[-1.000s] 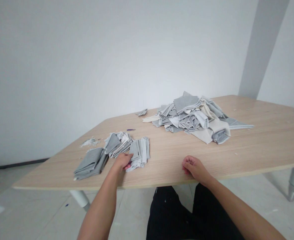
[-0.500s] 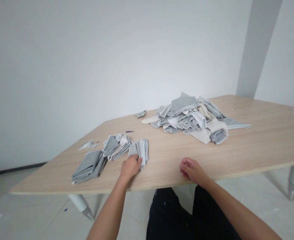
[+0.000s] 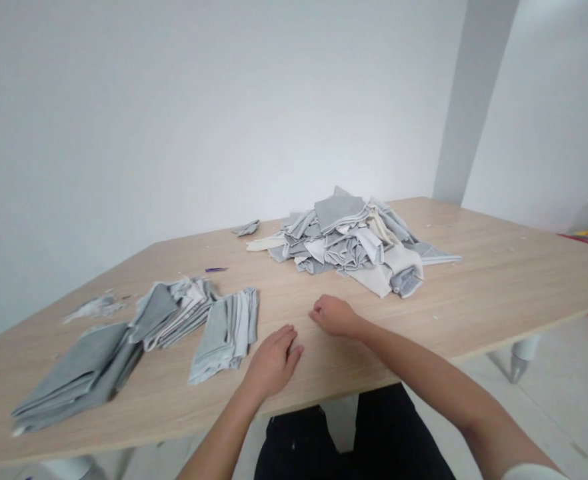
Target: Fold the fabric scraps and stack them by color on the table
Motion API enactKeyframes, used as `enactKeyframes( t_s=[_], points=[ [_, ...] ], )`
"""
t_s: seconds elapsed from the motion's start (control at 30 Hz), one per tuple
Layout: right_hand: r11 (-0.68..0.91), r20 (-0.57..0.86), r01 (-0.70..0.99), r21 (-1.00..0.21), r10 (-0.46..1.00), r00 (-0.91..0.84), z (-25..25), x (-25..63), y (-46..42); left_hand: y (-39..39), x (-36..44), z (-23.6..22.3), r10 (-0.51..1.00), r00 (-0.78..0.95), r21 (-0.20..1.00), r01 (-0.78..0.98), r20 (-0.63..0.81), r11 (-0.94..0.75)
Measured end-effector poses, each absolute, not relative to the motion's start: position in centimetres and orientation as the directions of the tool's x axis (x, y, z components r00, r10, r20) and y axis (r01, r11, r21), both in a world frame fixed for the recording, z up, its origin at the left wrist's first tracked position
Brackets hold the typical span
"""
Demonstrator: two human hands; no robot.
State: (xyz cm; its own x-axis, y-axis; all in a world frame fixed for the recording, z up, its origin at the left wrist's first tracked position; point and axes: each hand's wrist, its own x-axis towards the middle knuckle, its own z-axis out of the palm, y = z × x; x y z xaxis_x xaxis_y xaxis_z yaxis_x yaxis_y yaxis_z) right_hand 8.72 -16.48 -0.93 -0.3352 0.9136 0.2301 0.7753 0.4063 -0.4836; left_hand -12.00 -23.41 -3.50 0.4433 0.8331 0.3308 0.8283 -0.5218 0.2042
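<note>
Cloth pieces (image 3: 229, 331) lie stacked just beside the left hand (image 3: 274, 361), which is loosely open over the table (image 3: 299, 407). The right hand (image 3: 333, 315), fingers curled, is near the large heap (image 3: 344, 233).

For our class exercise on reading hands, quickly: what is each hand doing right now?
Left hand: loosely open, holding nothing visible.
Right hand: fingers curled; whether it holds anything cannot be told.

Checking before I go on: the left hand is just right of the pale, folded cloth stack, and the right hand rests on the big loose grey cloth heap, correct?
Not quite: the head view shows the right hand apart from the big loose grey cloth heap, on its near side. The left hand is just right of the pale, folded cloth stack.
</note>
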Motion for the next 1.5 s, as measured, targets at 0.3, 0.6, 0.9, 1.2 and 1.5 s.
enactKeyframes(
  t_s=[0.3, 0.6, 0.9, 1.2, 1.5],
  points=[
    [0.13, 0.313, 0.876, -0.465, 0.95, 0.025, 0.7, 11.4, -5.5, -23.9, -13.5, -4.2, 0.807, 0.414, 0.151, 0.845, 0.421, -0.512],
    [0.085, 0.638, 0.977, -0.198, 0.768, 0.063, 7.5, 13.7, 1.5, -23.0, -13.9, -4.9, 0.743, 0.431, 0.053, 0.847, 0.512, -0.528],
    [0.148, 0.556, 0.979, 0.142, 0.806, -0.203, 9.9, 14.8, 5.8, -21.8, -14.8, -5.9, 0.639, 0.521, -0.09, 0.809, 0.566, -0.58],
    [0.189, 0.484, 0.963, 0.194, 0.835, -0.261, 10.6, 14.1, 7.1, -21.7, -15.0, -6.2, 0.639, 0.524, -0.093, 0.808, 0.563, -0.582],
    [0.22, 0.473, 0.922, 0.32, 0.806, -0.356, 9.0, 13.4, 6.3, -22.1, -14.9, -6.0, 0.62, 0.505, -0.079, 0.809, 0.6, -0.583]
  ],
)
